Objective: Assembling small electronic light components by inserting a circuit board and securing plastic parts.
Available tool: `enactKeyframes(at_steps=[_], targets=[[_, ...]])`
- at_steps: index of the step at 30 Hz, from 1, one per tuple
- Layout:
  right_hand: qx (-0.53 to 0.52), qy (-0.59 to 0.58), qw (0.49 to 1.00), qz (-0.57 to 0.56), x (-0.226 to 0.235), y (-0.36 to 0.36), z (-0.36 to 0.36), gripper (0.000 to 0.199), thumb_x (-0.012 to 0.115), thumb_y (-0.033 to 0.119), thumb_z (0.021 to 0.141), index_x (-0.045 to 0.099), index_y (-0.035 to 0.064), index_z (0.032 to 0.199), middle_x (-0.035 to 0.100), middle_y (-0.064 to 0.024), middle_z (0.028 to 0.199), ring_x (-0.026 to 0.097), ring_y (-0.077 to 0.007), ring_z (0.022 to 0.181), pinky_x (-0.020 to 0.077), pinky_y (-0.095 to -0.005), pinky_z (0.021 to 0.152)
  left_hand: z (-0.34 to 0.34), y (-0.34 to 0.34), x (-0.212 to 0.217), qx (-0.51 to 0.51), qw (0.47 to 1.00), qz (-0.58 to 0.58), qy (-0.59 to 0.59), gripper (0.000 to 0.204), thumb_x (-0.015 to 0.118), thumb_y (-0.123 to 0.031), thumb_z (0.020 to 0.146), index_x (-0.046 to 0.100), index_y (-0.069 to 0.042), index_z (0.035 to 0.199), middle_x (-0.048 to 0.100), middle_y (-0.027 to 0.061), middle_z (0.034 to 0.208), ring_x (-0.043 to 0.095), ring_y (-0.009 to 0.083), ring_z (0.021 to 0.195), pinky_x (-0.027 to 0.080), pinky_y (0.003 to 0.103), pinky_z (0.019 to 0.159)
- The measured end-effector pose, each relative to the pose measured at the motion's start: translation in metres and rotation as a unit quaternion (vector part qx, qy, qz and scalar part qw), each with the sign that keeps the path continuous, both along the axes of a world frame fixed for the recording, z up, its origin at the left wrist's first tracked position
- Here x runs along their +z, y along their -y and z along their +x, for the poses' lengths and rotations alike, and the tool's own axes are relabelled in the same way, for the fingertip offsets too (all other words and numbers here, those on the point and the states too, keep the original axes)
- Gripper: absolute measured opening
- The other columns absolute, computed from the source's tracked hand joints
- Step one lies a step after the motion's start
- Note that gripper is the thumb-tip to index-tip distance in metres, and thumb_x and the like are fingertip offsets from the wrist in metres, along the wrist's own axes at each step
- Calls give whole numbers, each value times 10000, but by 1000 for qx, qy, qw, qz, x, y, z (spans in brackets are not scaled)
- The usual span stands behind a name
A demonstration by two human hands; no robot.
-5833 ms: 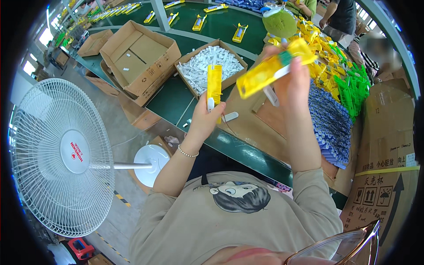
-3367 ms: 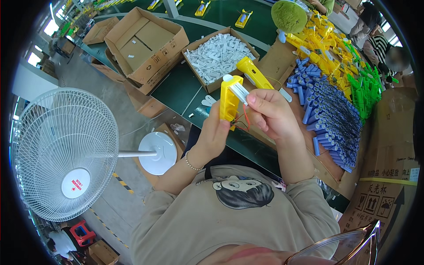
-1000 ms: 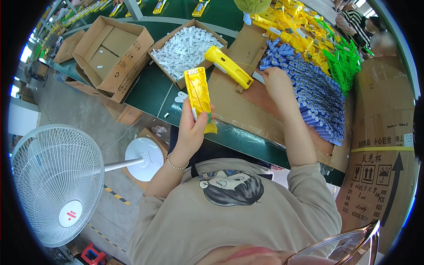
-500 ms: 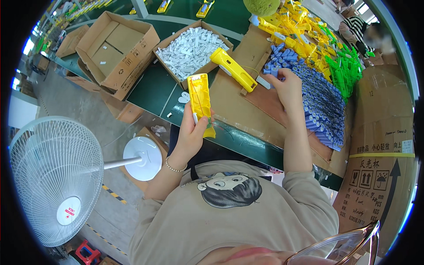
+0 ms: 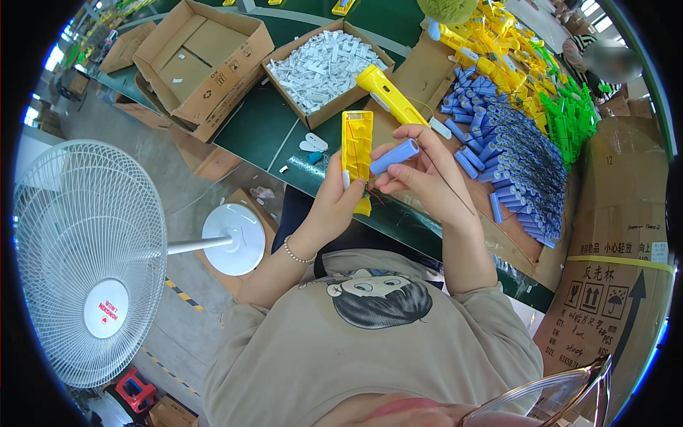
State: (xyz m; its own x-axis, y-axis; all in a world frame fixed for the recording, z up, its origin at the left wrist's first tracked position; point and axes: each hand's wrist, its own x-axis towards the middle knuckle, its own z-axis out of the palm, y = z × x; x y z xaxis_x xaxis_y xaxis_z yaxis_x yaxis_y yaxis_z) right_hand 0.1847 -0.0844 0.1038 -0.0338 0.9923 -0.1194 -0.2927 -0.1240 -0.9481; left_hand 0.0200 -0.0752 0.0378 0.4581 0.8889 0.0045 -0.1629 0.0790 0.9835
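1. both hands are raised together above the near edge of the worktop, each closed on a part.
2. your left hand is wrapped around the lower end of the yellow half-shell; the shell stands upright, long axis running up and away from you, open ribbed side facing you.
3. your right hand pinches the blue cylindrical cell between fingertips; thin wires trail from it, a dark one running down past the wrist.
4. key relation: the cell lies just to the right of the shell, near its middle, tilted up to the right, so its long axis is crosswise to the shell's, not in line with it. the cell's left end is very near the shell's edge; contact cannot be confirmed.
5. the right hand is the one nearer the stock: the pile of blue cells lies on your right, and an assembled yellow torch sits just beyond the hands.
6. a carton of white parts stands farther back, to the left.
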Motion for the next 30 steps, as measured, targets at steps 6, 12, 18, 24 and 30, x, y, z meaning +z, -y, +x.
enactKeyframes(at_steps=[6, 12, 18, 24, 30], targets=[[24, 177, 983, 37, -16, -2, 0, 309, 613, 4, 848, 446, 9, 1107, 649, -111, 881, 637, -116, 636, 534, -231, 551, -2, 1, -5, 1, 998, 50, -43, 451, 397, -2, 917, 257, -13, 1345, 477, 98, 1184, 502, 149, 1072, 425, 294, 915], [1, 186, 982, 31, -15, -3, -16, 212, 604, -21, 862, 484, -13, 1037, 621, -90, 839, 611, -92, 597, 513, -209, 515, -2, 2, 5, 21, 992, 83, -91, 469, 414, -17, 925, 242, -12, 1361, 476, 101, 1174, 504, 146, 1061, 423, 290, 907], [-46, 207, 974, 76, -16, -5, -22, 187, 623, 19, 846, 503, -6, 987, 644, -91, 786, 628, -93, 565, 507, -222, 481, -3, 0, -1, 20, 989, 102, -103, 478, 417, -36, 938, 222, -5, 1373, 468, 107, 1178, 500, 143, 1054, 423, 285, 894], [-12, 306, 947, 99, -15, -8, -21, 198, 646, 35, 830, 507, -7, 964, 645, -107, 764, 641, -115, 568, 510, -228, 491, -6, 1, -4, 0, 985, 121, -122, 510, 428, -25, 906, 216, 9, 1369, 466, 119, 1172, 499, 154, 1053, 415, 292, 912], [-4, 400, 905, 142, -16, -8, -24, 335, 711, 78, 779, 509, 2, 1036, 636, -108, 801, 635, -122, 588, 503, -242, 501, -14, 1, -6, -25, 991, 94, -96, 531, 440, -16, 884, 220, 6, 1367, 463, 122, 1154, 507, 153, 1034, 421, 295, 908]])
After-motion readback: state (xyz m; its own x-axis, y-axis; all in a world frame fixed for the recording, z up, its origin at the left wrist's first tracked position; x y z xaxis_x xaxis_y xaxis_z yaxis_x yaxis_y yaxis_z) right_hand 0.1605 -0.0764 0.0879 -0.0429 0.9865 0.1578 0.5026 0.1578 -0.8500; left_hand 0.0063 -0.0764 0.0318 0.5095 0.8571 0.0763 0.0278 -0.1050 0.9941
